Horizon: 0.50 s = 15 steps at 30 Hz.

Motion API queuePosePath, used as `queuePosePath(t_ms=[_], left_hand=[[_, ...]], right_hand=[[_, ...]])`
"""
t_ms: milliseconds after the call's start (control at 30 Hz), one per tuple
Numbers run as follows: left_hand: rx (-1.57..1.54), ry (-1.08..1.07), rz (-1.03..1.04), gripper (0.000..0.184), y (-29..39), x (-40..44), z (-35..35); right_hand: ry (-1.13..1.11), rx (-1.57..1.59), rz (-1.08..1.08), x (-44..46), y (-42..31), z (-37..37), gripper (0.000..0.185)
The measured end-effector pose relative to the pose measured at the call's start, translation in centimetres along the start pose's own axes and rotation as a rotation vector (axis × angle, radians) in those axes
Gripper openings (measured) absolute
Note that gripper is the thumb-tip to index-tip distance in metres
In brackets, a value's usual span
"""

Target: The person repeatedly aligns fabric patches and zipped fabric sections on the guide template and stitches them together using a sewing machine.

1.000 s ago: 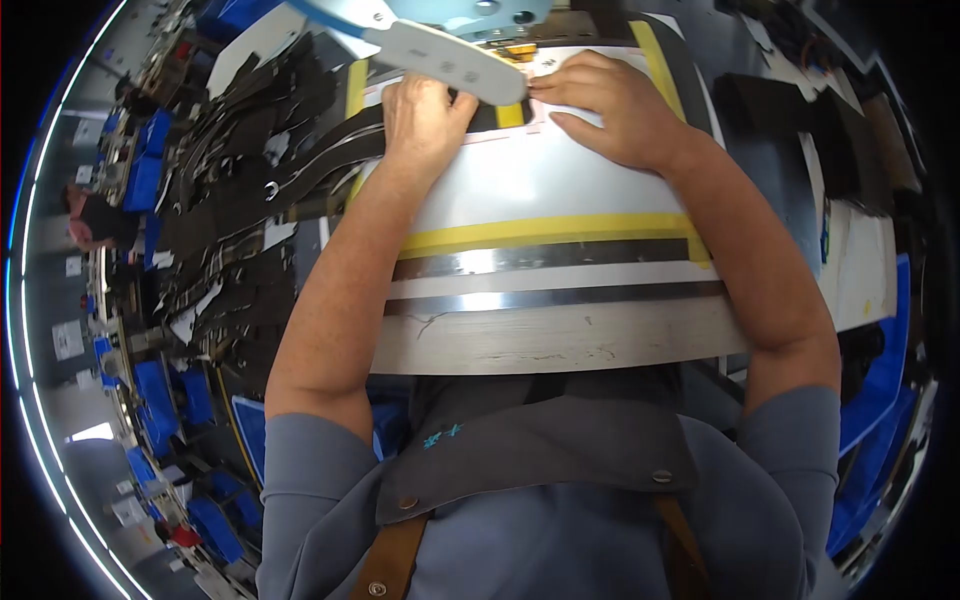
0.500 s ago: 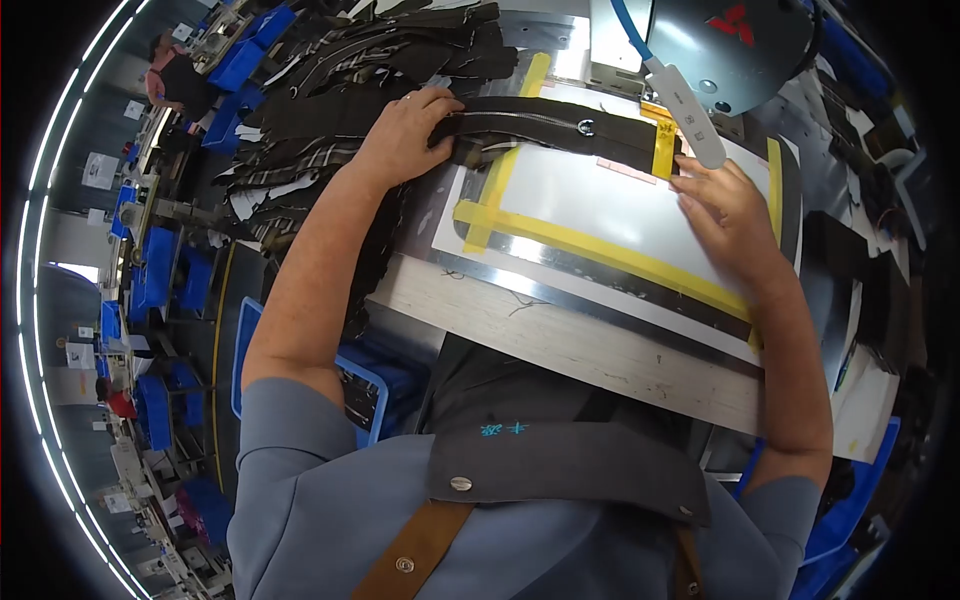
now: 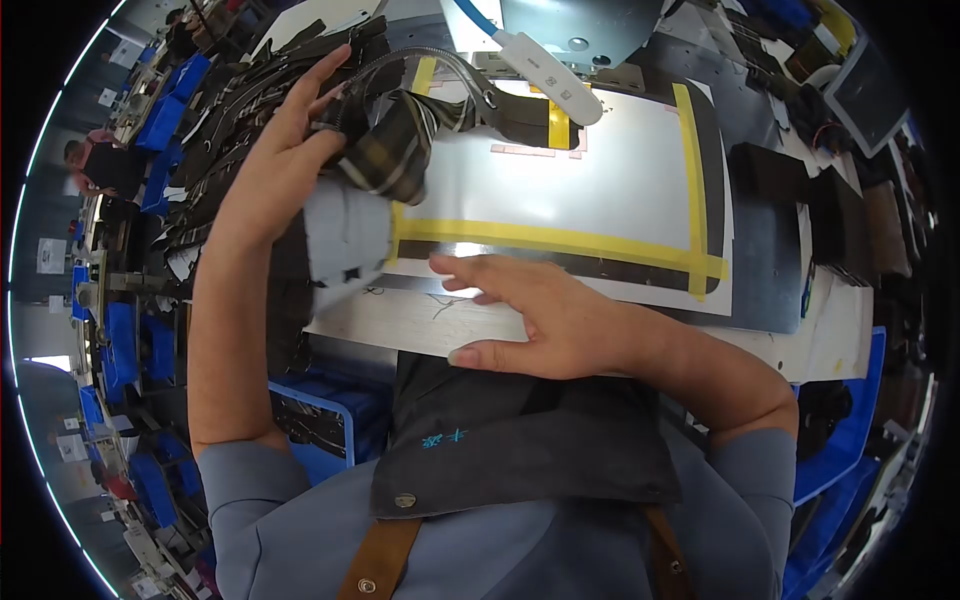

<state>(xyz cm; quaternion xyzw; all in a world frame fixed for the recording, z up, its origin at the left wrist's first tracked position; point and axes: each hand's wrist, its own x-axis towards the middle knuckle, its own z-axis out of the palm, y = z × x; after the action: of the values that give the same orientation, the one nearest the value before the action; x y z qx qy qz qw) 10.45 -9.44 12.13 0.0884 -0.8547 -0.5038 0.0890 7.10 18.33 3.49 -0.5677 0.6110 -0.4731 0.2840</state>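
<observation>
— While bending the near length of the dark zippered strip (image 3: 515, 118) up off the pale sheet (image 3: 560, 200), being at which step?

— Judging from this alone, probably managing the loose length with the left hand (image 3: 275, 170), and leaving the far end lying flat, crossed by a yellow band (image 3: 558, 125) beside the white control (image 3: 550, 75).

— And gripping how?

— On the left, apparently pinching the strip beside its plaid cloth (image 3: 395, 150), though hiding some fingertips. On the right, relaxing the grip completely: spreading the right hand (image 3: 560, 315) above the front of the table (image 3: 410, 325), holding nothing.

— Calling for what next?

— Probably calling for care over twists, for supporting the hanging folds and for avoiding tugs at the banded end.

— Noticing what about the surface?

— Seeing yellow tape (image 3: 560, 243) bordering the sheet, pinkish marks (image 3: 525, 151) lying near the strip, and a pale blue machine (image 3: 580, 30) overhanging the back. Also finding dark cloth pieces (image 3: 230, 110) heaping up on the left, and dark blocks (image 3: 770, 172) sitting on the right.

— And beyond?

— Looking left, making out blue bins (image 3: 180, 105), workstations receding along the room, a person (image 3: 110, 170) standing among them, and a bright light strip (image 3: 70, 70) curving past.
</observation>
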Motion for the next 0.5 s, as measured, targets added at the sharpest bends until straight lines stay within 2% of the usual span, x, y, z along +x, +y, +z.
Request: queuePosePath(t_ms=[33,67,100,167,200,233,300,333,367,433,467,500], left_hand=[[-0.178,0.010,-0.034,0.075,0.7,-0.7,1.9],[-0.232,0.063,-0.044,0.080,0.6,-1.4,3.5],[-0.145,0.074,0.091,0.080,-1.3,-1.7,4.6],[-0.339,0.088,-0.262,0.086,1.9,-3.4,7.3],[-0.453,0.056,-0.319,0.089,3.0,-4.0,8.0],[-0.456,0.044,-0.319,0.089,3.0,-4.5,8.3],[-0.536,-0.010,-0.193,0.090,2.9,-5.1,8.8],[-0.378,0.001,-0.021,0.088,2.1,-4.7,9.0],[-0.382,-0.009,-0.022,0.088,1.7,-4.7,8.5],[0.470,0.149,0.487,0.079,2.4,-4.6,7.4],[0.902,0.226,0.739,0.076,2.7,-4.4,7.3],[0.900,0.216,0.745,0.076,2.8,-4.4,7.7]], right_hand=[[0.040,0.056,0.059,0.2,-0.1,0.5,0.086],[0.081,0.113,0.118,0.2,-0.1,0.8,0.105],[0.090,0.113,0.123,0.1,-0.6,0.5,0.105],[0.012,0.316,0.365,-0.1,-2.0,-0.5,0.122],[0.118,0.272,0.322,-0.6,-1.2,0.4,0.128],[0.127,0.272,0.330,-1.0,-0.7,0.6,0.128],[0.120,0.425,0.499,-2.0,0.2,0.5,0.119],[0.184,0.506,0.408,-2.6,0.7,0.4,0.108],[0.192,0.507,0.414,-3.2,1.1,-0.2,0.108],[0.308,0.654,0.397,-4.1,1.3,-1.7,0.094],[0.317,0.763,0.456,-4.6,0.3,-2.8,0.074],[0.328,0.768,0.456,-5.0,0.8,-3.6,0.074]])
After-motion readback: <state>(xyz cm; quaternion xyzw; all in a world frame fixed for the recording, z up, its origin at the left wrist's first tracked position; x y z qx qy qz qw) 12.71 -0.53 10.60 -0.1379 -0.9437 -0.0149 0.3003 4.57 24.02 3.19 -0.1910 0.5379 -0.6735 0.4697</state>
